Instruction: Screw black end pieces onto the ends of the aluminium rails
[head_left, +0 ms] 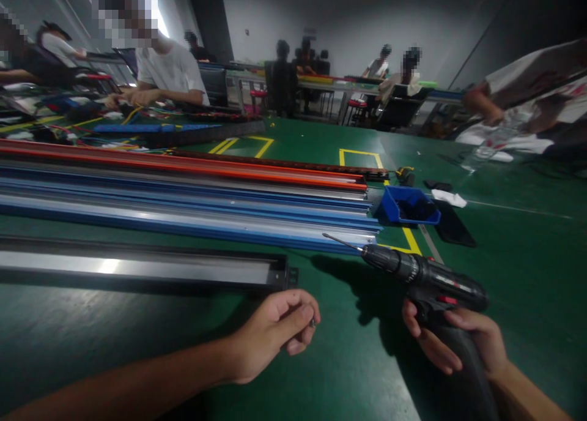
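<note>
My right hand (477, 341) is wrapped round the grip of a black cordless drill (440, 280), its fingers by the trigger. A long thin bit in the chuck points left, over the ends of the blue profiles. My left hand (279, 326) is closed in a pinch on what looks like a small screw (312, 321), mostly hidden by the fingertips. Just beyond that hand lies a long black channel with a shiny metal inside (192, 269). Its near right end carries a black end cap (292, 277), close to my knuckles but apart from the drill.
Long blue and silver profiles (229, 210) and orange profiles (220, 163) lie across the green table (358, 372). A blue bin (389, 208) holds dark parts, with a black phone-like slab (454, 224) beside it. A person (169, 72) works across the table; another person's arm (483, 103) reaches in at right.
</note>
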Available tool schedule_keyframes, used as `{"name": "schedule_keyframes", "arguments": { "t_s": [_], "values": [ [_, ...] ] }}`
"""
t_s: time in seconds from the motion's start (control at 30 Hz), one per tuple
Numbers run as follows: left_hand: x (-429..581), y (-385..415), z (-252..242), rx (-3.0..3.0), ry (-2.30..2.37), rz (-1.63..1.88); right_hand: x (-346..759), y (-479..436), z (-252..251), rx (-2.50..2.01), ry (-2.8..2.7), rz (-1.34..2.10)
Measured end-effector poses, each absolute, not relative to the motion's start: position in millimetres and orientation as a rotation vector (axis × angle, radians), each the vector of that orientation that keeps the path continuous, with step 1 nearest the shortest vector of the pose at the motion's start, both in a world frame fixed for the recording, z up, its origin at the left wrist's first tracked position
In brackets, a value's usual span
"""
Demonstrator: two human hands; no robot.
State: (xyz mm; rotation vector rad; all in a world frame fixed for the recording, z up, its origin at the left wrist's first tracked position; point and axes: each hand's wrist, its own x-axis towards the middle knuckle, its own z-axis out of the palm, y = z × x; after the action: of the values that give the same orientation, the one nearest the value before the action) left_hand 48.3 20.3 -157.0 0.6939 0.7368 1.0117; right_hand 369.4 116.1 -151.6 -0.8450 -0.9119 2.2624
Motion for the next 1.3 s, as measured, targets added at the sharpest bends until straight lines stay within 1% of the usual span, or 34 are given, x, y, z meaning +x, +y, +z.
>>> {"name": "schedule_keyframes", "arguments": {
  "t_s": [0.2,0.4,0.67,0.73,0.83,0.93,1.13,1.3],
  "values": [
    [40,23,-150,0.728,0.745,1.115,373,115,-154,-0.795,-0.9,2.332],
    [33,26,-137,0.759,0.781,1.247,372,117,-160,-0.604,-0.97,2.423],
    [28,35,-135,0.886,0.909,1.39,378,116,-176,-0.534,-0.984,2.381],
    [26,31,-140,1.009,0.997,1.417,378,116,-173,-0.528,-0.966,2.403],
    [21,24,-147,1.373,1.181,1.476,376,115,-166,-0.495,-0.931,2.46],
    [20,22,-150,1.664,1.251,1.527,373,113,-162,-0.44,-0.914,2.531],
    [25,30,-145,1.593,1.346,1.608,371,107,-160,-0.396,-0.891,2.613],
    [23,30,-145,1.593,1.448,1.55,372,107,-159,-0.433,-0.93,2.621]
  ]
}}
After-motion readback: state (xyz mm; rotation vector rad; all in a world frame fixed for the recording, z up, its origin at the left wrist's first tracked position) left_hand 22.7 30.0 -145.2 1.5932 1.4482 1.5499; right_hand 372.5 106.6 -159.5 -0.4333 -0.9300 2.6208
